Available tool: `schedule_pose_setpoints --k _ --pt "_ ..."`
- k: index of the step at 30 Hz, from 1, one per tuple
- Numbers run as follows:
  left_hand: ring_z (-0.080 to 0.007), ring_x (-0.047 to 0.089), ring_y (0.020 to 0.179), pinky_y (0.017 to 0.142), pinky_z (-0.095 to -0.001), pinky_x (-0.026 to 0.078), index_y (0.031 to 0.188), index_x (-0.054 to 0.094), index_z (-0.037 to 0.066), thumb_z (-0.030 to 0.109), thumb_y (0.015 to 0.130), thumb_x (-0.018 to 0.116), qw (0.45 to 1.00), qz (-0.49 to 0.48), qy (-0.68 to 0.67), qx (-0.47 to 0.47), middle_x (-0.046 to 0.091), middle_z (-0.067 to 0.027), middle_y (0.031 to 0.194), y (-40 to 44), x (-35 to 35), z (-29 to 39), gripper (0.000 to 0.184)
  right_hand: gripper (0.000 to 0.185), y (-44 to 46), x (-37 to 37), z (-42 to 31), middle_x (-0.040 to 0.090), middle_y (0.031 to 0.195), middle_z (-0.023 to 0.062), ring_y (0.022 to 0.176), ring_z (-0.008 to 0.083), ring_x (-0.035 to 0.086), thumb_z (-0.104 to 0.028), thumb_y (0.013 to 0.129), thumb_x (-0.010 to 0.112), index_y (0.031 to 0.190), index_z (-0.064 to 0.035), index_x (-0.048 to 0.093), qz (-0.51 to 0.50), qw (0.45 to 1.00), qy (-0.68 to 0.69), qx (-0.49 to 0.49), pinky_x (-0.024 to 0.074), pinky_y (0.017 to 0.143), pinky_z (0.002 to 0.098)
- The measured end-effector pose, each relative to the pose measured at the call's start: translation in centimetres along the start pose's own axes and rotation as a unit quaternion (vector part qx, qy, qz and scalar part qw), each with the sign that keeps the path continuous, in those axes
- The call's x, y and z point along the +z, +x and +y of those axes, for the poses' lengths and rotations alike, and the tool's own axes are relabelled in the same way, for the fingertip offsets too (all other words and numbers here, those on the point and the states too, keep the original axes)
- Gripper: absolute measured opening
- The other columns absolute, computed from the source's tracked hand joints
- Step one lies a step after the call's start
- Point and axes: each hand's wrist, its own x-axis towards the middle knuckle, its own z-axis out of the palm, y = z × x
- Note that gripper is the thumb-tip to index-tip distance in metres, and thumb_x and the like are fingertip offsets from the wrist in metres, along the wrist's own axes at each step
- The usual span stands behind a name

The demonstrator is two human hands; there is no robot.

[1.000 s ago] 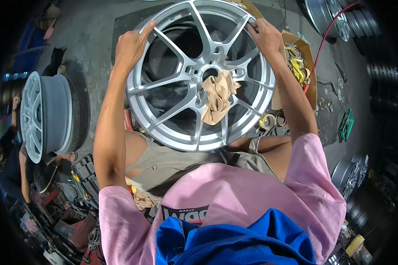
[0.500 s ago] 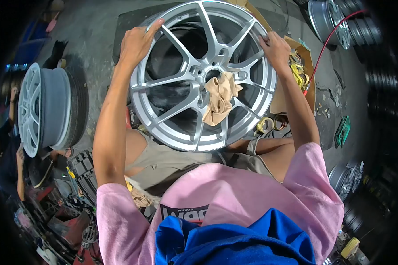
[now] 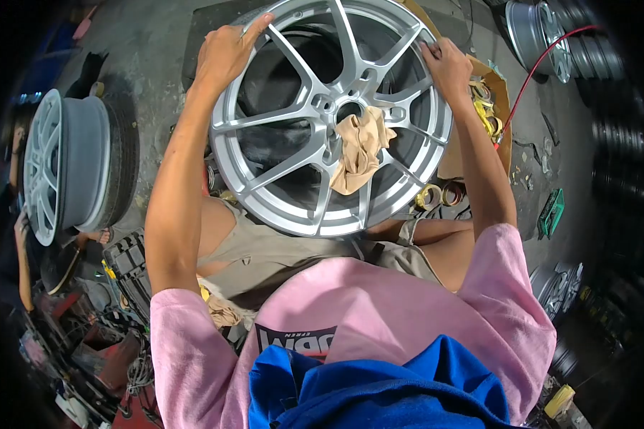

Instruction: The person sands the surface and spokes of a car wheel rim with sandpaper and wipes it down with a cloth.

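Observation:
A silver multi-spoke wheel rim lies face up in front of my crossed legs. My left hand is closed around its upper left edge, thumb along the top of the lip. On the upper right edge, my right hand grips the lip, with thumb and fingertips pressed against it. A crumpled tan cloth rests over the lower part of the hub and the spokes beneath it, with neither hand touching it. Dark surfaces show through the gaps between the spokes.
A cardboard box with yellow tape rolls stands at right, a red hose passing over it. More tape rolls lie near my knee. At left, another person's hand touches a second rim. A green tray sits at far right.
The rim has shifted slightly in view, its hub and the tan cloth now a little higher and to the right. Both hands keep their hold on the edge.

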Motion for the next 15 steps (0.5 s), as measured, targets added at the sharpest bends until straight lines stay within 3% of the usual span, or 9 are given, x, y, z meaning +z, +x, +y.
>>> schedule_pose_setpoints --k 4,6,12,14,15 --pt "-0.0515 0.071 0.09 0.087 -0.0553 0.054 0.081 0.076 -0.004 0.08 0.097 0.051 1.0 0.011 -0.004 -0.002 0.072 -0.0304 0.081 -0.6 -0.4 0.5 0.089 0.033 0.3 0.4 -0.3 0.07 0.079 0.0097 0.076 0.0348 0.071 -0.036 0.093 0.079 0.084 -0.007 0.065 0.022 1.0 0.003 -0.004 0.0539 0.066 0.0453" --pt "-0.0514 0.071 0.09 0.086 -0.0553 0.054 0.081 0.077 -0.004 0.08 0.097 0.051 1.0 0.022 -0.009 -0.001 0.072 -0.0304 0.081 -0.8 -0.7 0.5 0.089 0.033 -1.2 -1.0 0.0 0.072 0.081 0.0093 0.078 0.0346 0.071 -0.036 0.093 0.078 0.083 -0.0075 0.066 -0.027 0.998 -0.026 0.058 0.0542 0.067 0.0452" --pt "-0.0505 0.071 0.096 0.089 -0.054 0.054 0.085 0.079 -0.002 0.077 0.099 0.051 1.0 0.02 0.013 0.005 0.074 -0.0289 0.087 0.1 0.0 -0.7 0.085 0.03 0.9 0.4 -0.6 0.075 0.089 0.0087 0.082 0.0351 0.073 -0.036 0.092 0.079 0.089 -0.0075 0.07 -0.001 1.0 0.0 0.007 0.055 0.069 0.0445" --pt "-0.0496 0.071 0.099 0.093 -0.0508 0.053 0.102 0.08 0.002 0.075 0.102 0.049 0.999 -0.019 0.043 0.017 0.075 -0.0288 0.093 0.8 -0.3 -1.4 0.079 0.03 0.8 0.7 -0.2 0.075 0.089 0.0089 0.083 0.0356 0.073 -0.037 0.091 0.079 0.09 -0.0073 0.071 0.005 1.0 0.002 0.011 0.055 0.07 0.0453" --pt "-0.0496 0.071 0.099 0.093 -0.0508 0.053 0.102 0.08 0.002 0.075 0.102 0.049 0.999 -0.019 0.039 0.013 0.075 -0.0288 0.093 1.2 0.1 -1.6 0.079 0.031 0.6 0.7 0.0 0.075 0.089 0.0092 0.083 0.0361 0.073 -0.037 0.091 0.079 0.092 -0.007 0.072 0.009 1.0 0.005 0.013 0.055 0.071 0.046"
